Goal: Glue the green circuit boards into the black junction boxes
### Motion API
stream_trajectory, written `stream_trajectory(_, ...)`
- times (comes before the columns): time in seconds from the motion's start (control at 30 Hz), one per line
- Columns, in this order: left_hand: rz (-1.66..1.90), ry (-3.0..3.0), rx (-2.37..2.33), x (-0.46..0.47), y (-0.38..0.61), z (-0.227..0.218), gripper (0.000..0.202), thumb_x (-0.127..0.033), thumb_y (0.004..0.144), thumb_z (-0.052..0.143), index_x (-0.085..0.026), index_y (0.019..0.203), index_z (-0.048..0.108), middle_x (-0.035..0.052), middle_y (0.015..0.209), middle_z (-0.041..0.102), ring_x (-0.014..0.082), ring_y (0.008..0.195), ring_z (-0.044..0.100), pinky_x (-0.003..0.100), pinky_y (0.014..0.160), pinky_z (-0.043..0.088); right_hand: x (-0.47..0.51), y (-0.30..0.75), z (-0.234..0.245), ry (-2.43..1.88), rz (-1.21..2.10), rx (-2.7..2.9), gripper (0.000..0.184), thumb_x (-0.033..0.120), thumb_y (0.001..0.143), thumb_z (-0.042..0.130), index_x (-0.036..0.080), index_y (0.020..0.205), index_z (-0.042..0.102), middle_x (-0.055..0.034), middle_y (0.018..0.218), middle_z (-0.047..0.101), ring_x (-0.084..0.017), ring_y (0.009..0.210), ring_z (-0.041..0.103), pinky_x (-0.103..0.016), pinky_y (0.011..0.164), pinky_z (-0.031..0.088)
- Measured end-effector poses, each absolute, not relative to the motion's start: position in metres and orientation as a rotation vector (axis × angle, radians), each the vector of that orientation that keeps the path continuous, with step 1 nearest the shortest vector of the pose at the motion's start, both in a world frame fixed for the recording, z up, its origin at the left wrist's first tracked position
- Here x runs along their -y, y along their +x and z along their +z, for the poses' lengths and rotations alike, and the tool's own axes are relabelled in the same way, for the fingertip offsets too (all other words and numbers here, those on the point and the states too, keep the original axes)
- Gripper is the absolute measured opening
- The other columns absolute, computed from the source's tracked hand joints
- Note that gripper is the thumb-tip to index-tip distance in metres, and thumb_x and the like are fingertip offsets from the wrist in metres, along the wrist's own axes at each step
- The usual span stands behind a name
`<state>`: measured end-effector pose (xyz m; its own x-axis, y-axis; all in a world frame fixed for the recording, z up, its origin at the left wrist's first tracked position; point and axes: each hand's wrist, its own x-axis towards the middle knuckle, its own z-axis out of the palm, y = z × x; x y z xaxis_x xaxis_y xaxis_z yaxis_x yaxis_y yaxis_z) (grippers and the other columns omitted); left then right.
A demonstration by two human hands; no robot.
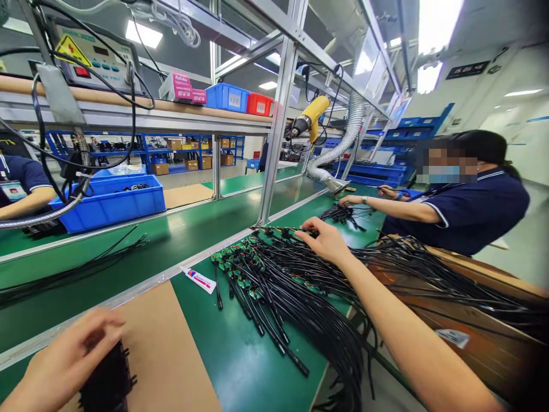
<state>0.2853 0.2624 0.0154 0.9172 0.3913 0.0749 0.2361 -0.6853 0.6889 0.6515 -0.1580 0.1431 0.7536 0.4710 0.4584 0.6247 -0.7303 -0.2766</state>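
At the lower left, my left hand (pixel 72 357) is closed with thumb and fingers curled over the upper end of a black plastic housing (pixel 107 380). Small tabs stick out from the housing's right side, and its lower part runs out of view. A brown cardboard sheet (pixel 167 355) lies under it. My right hand (pixel 326 240) reaches to the far side of a pile of black cables (pixel 295 292), with thumb and forefinger pinched at a cable there. Small green circuit boards (pixel 244 283) with coloured wires sit on the cable ends.
A white-and-red tube (pixel 200 280) lies beside the cardboard. More black cables (pixel 463 280) spread over a carton at right. A co-worker (pixel 463 200) handles cables (pixel 343 212) farther along. A metal post (pixel 278 131), yellow heat gun (pixel 311 117) and blue bin (pixel 111 203) stand beyond.
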Motion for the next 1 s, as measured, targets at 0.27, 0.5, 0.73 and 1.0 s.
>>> stream_trajectory(0.27, 0.162, 1.512, 0.402, -0.144, 0.386, 0.174, 0.080, -0.048, 0.074, 0.073, -0.026, 0.141, 0.036, 0.0125, 0.133, 0.051, 0.0304, 0.112, 0.057, 0.042, 0.092, 0.050, 0.070, 0.521, 0.211, -2.040, -0.320, 1.208, 0.028, 0.045, 0.081, 0.061, 0.017, 0.085, 0.056, -0.0007, 0.078, 0.060, -0.013, 0.072, 0.055, -0.027, 0.070, 0.044)
stream_trajectory(0.5, 0.230, 1.178, 0.381, -0.148, 0.333, 0.196, 0.034, -0.032, 0.077, 0.072, -0.020, 0.107, 0.060, 0.0108, 0.127, 0.054, 0.0391, 0.112, 0.058, 0.058, 0.091, 0.049, 0.061, 0.508, 0.167, -1.625, 0.376, 1.186, 0.077, 0.071, 0.078, 0.052, 0.018, 0.132, 0.039, -0.0154, 0.134, 0.049, -0.025, 0.121, 0.051, -0.041, 0.097, 0.044)
stream_trajectory(0.73, 0.464, 1.341, 0.356, -0.178, 0.295, 0.200, 0.047, -0.032, 0.065, 0.079, -0.019, 0.106, 0.059, 0.0100, 0.125, 0.053, 0.0365, 0.112, 0.058, 0.052, 0.098, 0.046, 0.065, 0.446, 0.078, -1.774, 0.643, 1.205, 0.147, 0.061, 0.041, 0.085, 0.015, 0.153, 0.002, -0.0253, 0.151, 0.022, -0.035, 0.135, 0.036, -0.052, 0.113, 0.026)
stream_trajectory(1.0, 0.495, 1.461, 0.348, -0.184, 0.272, 0.191, 0.061, -0.036, 0.067, 0.080, -0.020, 0.117, 0.050, 0.0098, 0.109, 0.061, 0.0312, 0.113, 0.058, 0.041, 0.093, 0.047, 0.022, 0.355, 0.097, -1.761, 0.492, 1.217, 0.137, 0.055, 0.057, 0.080, 0.016, 0.152, -0.011, -0.0203, 0.154, 0.015, -0.034, 0.139, 0.027, -0.050, 0.110, 0.032)
